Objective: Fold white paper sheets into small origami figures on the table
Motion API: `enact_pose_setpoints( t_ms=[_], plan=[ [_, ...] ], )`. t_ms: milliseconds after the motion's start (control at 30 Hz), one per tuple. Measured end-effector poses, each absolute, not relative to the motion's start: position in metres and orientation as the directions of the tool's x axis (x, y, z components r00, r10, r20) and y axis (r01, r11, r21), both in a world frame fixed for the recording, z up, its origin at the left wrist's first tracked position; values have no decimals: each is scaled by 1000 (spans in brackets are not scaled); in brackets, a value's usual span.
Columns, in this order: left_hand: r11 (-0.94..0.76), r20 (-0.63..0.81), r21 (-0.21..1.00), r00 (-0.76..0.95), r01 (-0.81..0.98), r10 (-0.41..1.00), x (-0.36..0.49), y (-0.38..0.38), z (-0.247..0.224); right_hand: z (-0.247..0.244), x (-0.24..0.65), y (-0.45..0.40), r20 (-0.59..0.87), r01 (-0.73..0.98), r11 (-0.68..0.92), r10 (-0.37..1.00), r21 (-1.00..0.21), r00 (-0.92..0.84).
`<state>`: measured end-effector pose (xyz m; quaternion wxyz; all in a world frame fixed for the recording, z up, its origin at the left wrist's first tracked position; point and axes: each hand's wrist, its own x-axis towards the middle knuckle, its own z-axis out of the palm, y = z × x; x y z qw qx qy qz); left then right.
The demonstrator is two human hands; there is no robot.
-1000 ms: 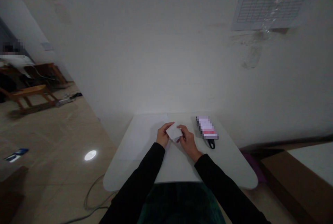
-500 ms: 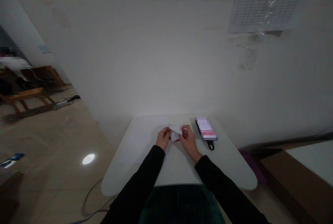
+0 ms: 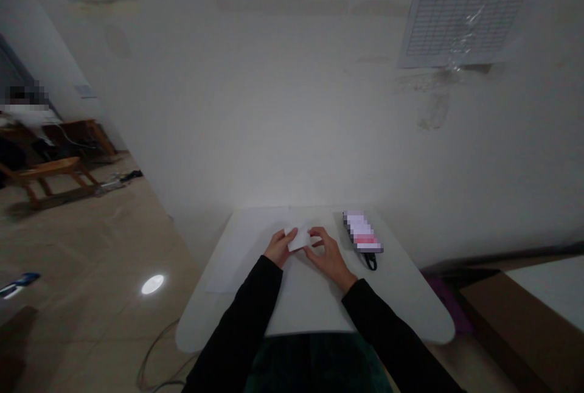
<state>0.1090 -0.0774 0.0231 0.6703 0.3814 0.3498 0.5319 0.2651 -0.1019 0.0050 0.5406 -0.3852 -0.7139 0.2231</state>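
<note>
A small piece of white paper (image 3: pixel 298 239) is held over the middle of the white table (image 3: pixel 314 314). My left hand (image 3: pixel 278 248) grips its left side, with the thumb lying on top. At the paper's right edge is my right hand (image 3: pixel 329 257), its thumb and fingers apart and curved around that edge; the fingertips are at or very near the paper. Beneath and left of my left hand, a larger white sheet (image 3: pixel 237 253) lies flat on the table.
A phone (image 3: pixel 364 232) with a black strap (image 3: pixel 370 260) lies right of my right hand. Behind the table stands a wall with a printed chart (image 3: pixel 468 16). A brown box (image 3: pixel 515 314) is at the right, a wooden stool (image 3: pixel 52 168) at the far left.
The small paper now lies flatter, with my left thumb over it. My right hand has loosened and its fingers have spread from the paper. The camera view has shifted slightly.
</note>
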Motion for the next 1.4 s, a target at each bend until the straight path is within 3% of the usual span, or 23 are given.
enact_pose_setpoints(
  t_ms=[200, 367, 500, 733, 1000, 1400],
  plan=[
    [-30, 119, 942, 251, -333, 960, 110, -74, 19, 20, 277, -104, 600, 61, 600, 800, -798, -12],
    [-326, 340, 941, 247, -94, 907, 114, -79, 22, 22, 280, -98, 518, 38, 517, 851, -855, 88],
    [-424, 412, 906, 238, -2, 880, 118, -83, 26, 19, 280, -91, 491, 37, 490, 866, -871, 96],
    [-442, 417, 894, 225, 74, 881, 117, -84, 24, 17, 282, -88, 475, 9, 477, 871, -879, 126],
    [-348, 338, 937, 290, -16, 896, 117, -81, 23, 15, 285, -88, 456, 15, 458, 880, -889, 129],
    [-369, 351, 924, 157, 103, 923, 112, -71, 18, 10, 287, -85, 341, -58, 341, 940, -938, 9]
  ],
)
